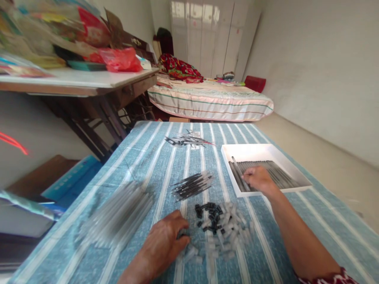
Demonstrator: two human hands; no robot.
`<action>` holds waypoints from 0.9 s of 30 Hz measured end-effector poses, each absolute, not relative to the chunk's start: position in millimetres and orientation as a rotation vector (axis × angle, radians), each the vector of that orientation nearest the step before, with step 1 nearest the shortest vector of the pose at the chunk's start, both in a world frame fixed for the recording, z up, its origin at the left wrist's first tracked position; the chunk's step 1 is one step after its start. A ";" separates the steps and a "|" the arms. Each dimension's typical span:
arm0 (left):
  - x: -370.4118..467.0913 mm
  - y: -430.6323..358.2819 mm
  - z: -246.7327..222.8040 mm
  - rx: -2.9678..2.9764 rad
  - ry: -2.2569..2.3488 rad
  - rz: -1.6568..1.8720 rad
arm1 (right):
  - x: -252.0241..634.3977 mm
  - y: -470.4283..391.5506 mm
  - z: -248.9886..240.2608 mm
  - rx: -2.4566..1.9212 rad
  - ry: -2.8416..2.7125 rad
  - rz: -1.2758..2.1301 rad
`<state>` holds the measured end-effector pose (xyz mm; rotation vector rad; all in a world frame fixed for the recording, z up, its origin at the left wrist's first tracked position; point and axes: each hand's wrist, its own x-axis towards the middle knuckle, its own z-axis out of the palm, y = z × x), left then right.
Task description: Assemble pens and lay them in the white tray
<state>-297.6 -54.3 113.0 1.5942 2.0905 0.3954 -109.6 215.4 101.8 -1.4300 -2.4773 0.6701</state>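
Note:
My right hand (257, 178) reaches into a white box (248, 150) and pinches a grey pen-like stick (237, 167) at the left end of a row of similar sticks (275, 173). Near the table's front, my left hand (167, 238) curls its thumb and fingers around something small and dark that I cannot make out. Right of it are small black caps (211, 215) and clear plastic pieces (232, 227). A bundle of thin dark refills (192, 185) sits beyond them. Clear grey tubes (118, 217) are piled at the left, blurred.
A loose heap of thin dark pieces (188, 140) lies at the far end of the striped tablecloth (166, 173). Beyond stands a bed (210, 102). At the left, a white desk (97, 81) carries bags, with a blue box (72, 183) below.

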 end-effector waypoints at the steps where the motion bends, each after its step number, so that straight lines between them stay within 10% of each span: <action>1: -297.3 -54.1 112.3 1.602 2.096 0.375 | -110.2 214.5 99.7 -1.445 -2.477 0.673; 27: -295.4 -50.9 104.4 1.522 2.133 0.525 | -103.9 212.0 95.5 -1.547 -2.654 0.460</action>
